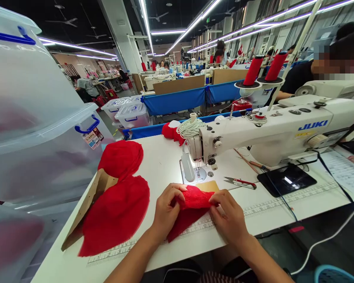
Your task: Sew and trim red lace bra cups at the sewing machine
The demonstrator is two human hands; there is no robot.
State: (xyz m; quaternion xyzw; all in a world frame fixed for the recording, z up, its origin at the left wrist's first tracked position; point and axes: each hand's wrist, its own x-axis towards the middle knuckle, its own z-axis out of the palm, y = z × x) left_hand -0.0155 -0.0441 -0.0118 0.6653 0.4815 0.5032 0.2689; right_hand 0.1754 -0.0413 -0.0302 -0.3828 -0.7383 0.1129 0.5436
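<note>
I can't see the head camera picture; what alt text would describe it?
Two bare hands, left hand and right hand, pinch a piece of red fabric on a white table in front of a white sewing machine. More red fabric pieces lie to the left beside clear plastic bins; small scissors lie to the right.

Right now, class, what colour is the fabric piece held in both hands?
Red fabric piece, head view.
</note>
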